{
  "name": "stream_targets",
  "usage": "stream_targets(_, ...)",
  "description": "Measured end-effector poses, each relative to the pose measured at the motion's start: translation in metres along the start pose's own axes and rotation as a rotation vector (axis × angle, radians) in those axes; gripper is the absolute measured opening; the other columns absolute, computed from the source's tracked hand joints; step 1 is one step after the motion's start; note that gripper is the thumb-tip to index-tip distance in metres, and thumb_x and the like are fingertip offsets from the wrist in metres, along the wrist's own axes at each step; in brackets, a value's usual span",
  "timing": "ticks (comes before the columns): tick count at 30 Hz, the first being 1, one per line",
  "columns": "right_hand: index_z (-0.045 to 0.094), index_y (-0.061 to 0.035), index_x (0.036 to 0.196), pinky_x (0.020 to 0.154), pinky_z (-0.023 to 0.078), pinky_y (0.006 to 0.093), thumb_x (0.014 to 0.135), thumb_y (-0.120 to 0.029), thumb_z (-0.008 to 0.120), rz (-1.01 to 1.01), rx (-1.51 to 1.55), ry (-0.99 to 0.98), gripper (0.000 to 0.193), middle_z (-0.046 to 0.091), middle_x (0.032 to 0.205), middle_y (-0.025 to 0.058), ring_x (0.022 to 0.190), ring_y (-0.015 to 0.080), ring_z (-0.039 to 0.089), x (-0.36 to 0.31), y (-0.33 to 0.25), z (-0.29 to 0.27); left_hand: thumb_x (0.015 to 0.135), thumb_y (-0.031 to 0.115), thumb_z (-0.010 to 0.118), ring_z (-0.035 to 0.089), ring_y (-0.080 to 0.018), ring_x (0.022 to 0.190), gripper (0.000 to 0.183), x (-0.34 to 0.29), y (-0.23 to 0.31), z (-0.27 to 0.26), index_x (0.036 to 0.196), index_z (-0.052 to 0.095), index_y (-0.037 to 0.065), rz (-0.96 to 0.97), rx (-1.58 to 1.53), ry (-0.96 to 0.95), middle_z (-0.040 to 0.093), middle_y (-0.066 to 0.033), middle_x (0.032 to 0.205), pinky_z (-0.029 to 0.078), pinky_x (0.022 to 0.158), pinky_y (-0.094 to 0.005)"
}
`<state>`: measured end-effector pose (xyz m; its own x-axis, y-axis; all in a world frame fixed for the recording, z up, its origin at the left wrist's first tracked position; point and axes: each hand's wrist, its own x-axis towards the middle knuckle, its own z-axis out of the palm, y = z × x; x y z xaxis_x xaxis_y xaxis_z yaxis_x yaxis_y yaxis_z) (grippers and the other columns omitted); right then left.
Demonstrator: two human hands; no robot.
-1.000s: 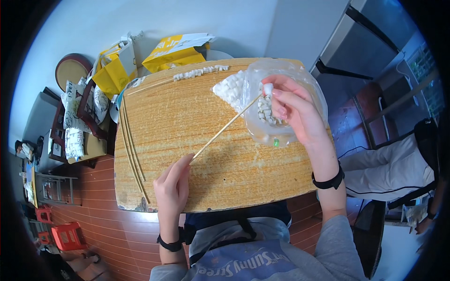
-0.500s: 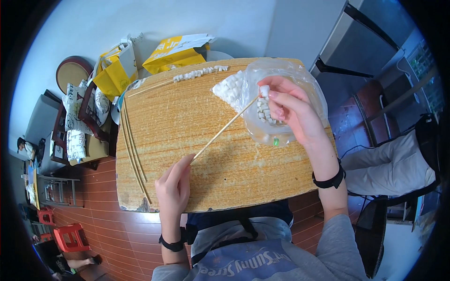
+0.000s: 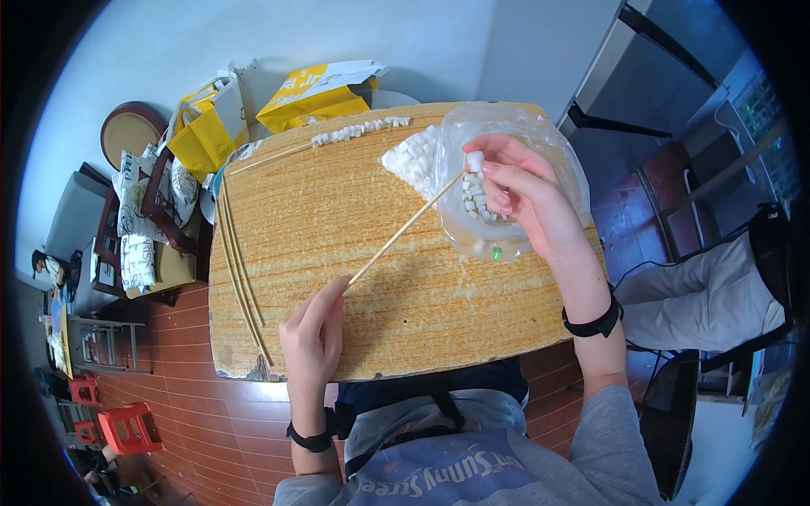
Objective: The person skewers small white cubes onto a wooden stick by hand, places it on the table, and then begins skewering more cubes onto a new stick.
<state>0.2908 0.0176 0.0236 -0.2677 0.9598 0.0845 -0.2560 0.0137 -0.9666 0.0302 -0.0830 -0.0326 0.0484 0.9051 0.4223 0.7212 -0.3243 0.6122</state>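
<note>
My left hand (image 3: 312, 335) is closed around the lower end of a thin wooden skewer (image 3: 403, 229), which slants up and to the right over the table. At its far tip, my right hand (image 3: 527, 190) pinches a small white piece, like a marshmallow (image 3: 475, 161), between thumb and fingers. Whether the tip has entered the piece I cannot tell. Under my right hand lies a clear plastic bag (image 3: 460, 232) with many more white pieces (image 3: 477, 201) in it. Part of the bag is hidden by the hand. A white heap of the same pieces (image 3: 413, 160) lies just left of it.
A skewer loaded with white pieces (image 3: 359, 132) lies along the far edge of the wooden table (image 3: 278, 219). Several bare skewers (image 3: 240, 274) rest at the left edge. Yellow-and-white paper bags (image 3: 312, 99) stand behind the table. A red stool (image 3: 129, 428) is on the floor at left.
Both hands hold nearly the same pose. The white piece in my right hand has shifted very slightly near the skewer's tip.
</note>
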Motion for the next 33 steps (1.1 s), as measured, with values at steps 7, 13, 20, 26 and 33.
stream_targets(7, 0.058, -0.0036, 0.105, 0.050, 0.027, 0.0160, 0.085, -0.013, 0.054, -0.019, -0.005, 0.001, 0.023, 0.054, 0.081, -0.0032, 0.056, 0.0015, 0.036, 0.0006, 0.0016, -0.0008, 0.081, -0.002, 0.056, 0.062, -0.0245, 0.061, 0.021, 0.0003, -0.0001, 0.0000, 0.100, 0.063, 0.004, 0.010, -0.006, 0.005, 0.064, -0.0164, 0.080, 0.046, 0.053, -0.0291)
stream_targets(13, 0.059, -0.0038, 0.105, 0.050, 0.027, 0.0160, 0.085, -0.013, 0.056, -0.028, -0.012, 0.004, 0.022, 0.055, 0.082, -0.0027, 0.055, 0.0013, 0.036, 0.0010, 0.0022, -0.0007, 0.081, -0.002, 0.057, 0.062, -0.0240, 0.060, 0.020, -0.0004, -0.0017, 0.0014, 0.100, 0.063, 0.003, 0.013, -0.013, 0.011, 0.065, -0.0162, 0.080, 0.045, 0.053, -0.0288)
stream_targets(20, 0.063, -0.0060, 0.101, 0.049, 0.027, 0.0156, 0.083, -0.012, 0.059, -0.120, -0.120, 0.048, 0.019, 0.059, 0.079, -0.0042, 0.056, -0.0008, 0.036, 0.0012, 0.0057, -0.0001, 0.081, -0.004, 0.055, 0.061, -0.0222, 0.060, 0.021, -0.0003, -0.0017, 0.0007, 0.100, 0.063, 0.003, -0.004, -0.052, 0.003, 0.064, -0.0161, 0.079, 0.045, 0.053, -0.0278)
stream_targets(26, 0.065, -0.0065, 0.097, 0.048, 0.026, 0.0157, 0.081, -0.010, 0.062, -0.163, -0.158, 0.087, 0.016, 0.058, 0.072, -0.0058, 0.054, -0.0014, 0.036, 0.0012, 0.0091, 0.0038, 0.082, -0.005, 0.053, 0.060, -0.0194, 0.059, 0.023, -0.0018, -0.0013, -0.0019, 0.101, 0.063, 0.002, -0.055, -0.102, -0.020, 0.063, -0.0153, 0.076, 0.045, 0.053, -0.0263)
stream_targets(33, 0.065, -0.0037, 0.094, 0.047, 0.025, 0.0166, 0.080, -0.010, 0.066, -0.124, -0.120, 0.099, 0.015, 0.048, 0.059, -0.0072, 0.051, 0.0000, 0.036, 0.0011, 0.0102, 0.0022, 0.081, -0.007, 0.053, 0.060, -0.0204, 0.060, 0.023, -0.0025, -0.0025, -0.0017, 0.101, 0.063, 0.001, -0.034, -0.091, -0.005, 0.063, -0.0157, 0.076, 0.045, 0.055, -0.0265)
